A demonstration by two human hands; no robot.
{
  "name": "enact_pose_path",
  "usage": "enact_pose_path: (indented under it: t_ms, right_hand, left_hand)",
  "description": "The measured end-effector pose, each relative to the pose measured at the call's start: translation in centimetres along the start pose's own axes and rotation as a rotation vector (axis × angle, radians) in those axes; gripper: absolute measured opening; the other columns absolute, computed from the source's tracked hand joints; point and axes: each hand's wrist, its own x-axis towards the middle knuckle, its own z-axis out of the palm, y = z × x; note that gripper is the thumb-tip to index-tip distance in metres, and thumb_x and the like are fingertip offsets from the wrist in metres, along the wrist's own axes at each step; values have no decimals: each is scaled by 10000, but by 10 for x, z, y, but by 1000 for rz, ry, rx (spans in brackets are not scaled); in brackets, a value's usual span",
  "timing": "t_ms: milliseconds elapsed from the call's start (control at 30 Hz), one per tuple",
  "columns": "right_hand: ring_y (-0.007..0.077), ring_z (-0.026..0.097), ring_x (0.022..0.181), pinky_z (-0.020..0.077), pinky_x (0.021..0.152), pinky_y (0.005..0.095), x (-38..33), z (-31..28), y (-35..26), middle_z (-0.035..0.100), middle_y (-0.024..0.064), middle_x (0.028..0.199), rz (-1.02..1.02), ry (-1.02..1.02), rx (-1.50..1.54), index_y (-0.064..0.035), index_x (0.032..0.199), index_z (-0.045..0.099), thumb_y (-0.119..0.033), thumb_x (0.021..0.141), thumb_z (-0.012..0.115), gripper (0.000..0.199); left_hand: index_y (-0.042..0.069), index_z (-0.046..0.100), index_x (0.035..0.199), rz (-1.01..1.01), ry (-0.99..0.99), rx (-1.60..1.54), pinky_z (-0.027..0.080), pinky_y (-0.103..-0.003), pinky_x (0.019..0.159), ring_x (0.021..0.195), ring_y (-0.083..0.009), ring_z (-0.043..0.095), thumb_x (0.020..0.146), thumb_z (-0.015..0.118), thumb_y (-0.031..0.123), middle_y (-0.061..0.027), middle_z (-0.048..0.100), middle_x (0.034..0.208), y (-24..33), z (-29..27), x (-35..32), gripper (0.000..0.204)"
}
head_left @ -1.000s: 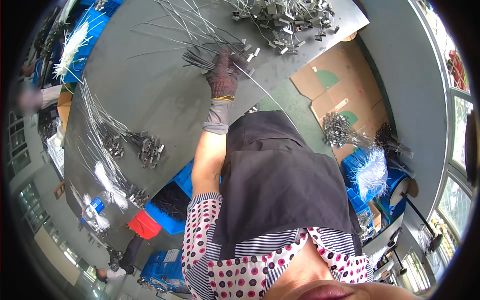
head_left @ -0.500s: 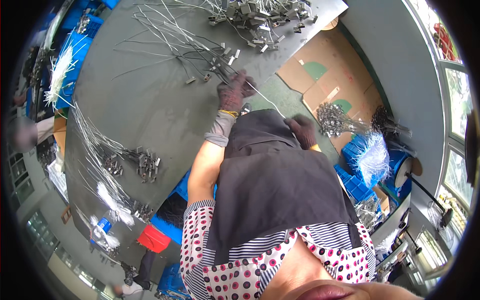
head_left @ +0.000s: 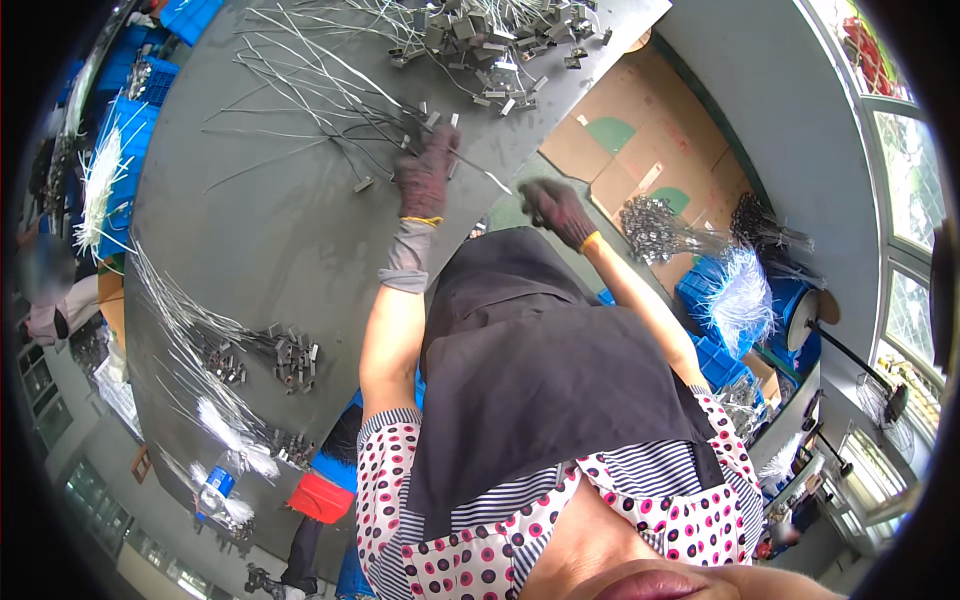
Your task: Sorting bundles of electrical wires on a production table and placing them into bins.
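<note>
My left hand (head_left: 428, 178), in a dark maroon knit glove with a yellow cuff, is closed over the table's right edge. It grips a thin wire (head_left: 478, 166) whose pale end points toward my right hand. Around its fingers lie several wires with small metal clips (head_left: 363, 184), their loose ends spreading left across the tabletop. My right hand (head_left: 556, 210), gloved alike, hovers past the table edge just right of the wire's pale tip. Its fingers are curled, and whatever they might hold is hidden.
A large heap of metal clips on wires (head_left: 490, 45) covers the far part of the grey table (head_left: 270, 215). Another wire bundle (head_left: 215, 325) lies at the left. Cardboard (head_left: 640, 130), clip bundles (head_left: 655, 230) and blue crates (head_left: 715, 360) are on the right. A red bin (head_left: 320, 498) stands near the table.
My right hand has risen from beside the apron to near the wire's end. My left hand has shifted slightly left and up. Less of the pale wire now shows between the hands.
</note>
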Motion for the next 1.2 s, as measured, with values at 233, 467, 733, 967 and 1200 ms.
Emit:
enact_pose_path:
  t_ms: [233,467,733,967,1200]
  right_hand:
    - [164,535,520,446,510,318,50,26,-118,697,195,883,5,-3,146,28,1113,580,-661,949,416,727]
    - [119,486,498,354,447,265,60,45,-124,643,96,749,245,-229,324,-42,1138,589,-695,931,447,699]
    - [126,506,499,373,450,271,68,55,-131,669,72,768,286,-244,372,-57,1095,595,-662,966,404,648]
    - [254,605,575,496,574,395,113,49,-109,709,124,829,-317,-328,-214,-1,1255,497,-334,977,543,436]
    - [357,684,972,543,826,405,69,70,-136,691,231,1036,-400,-17,-199,-23,1305,546,-378,896,675,557]
  left_hand:
    - [6,723,1045,-79,-5,-283,502,-254,893,1011,-140,661,939,685,294,-46,706,1065,18,12,-11,309]
    - [7,744,968,52,43,-251,520,-252,750,829,-145,690,891,742,215,-48,732,929,34,3,3,222]
    - [4,748,899,-53,-27,-270,496,-261,659,755,-125,676,881,711,219,-60,734,844,13,-15,21,219]
    - [-12,731,986,-1,-176,-168,519,-294,669,754,-159,691,917,686,235,-86,735,877,29,-12,18,260]
    - [11,708,962,240,189,964,555,-396,734,818,-296,719,906,650,272,-150,727,864,43,-35,-3,273]
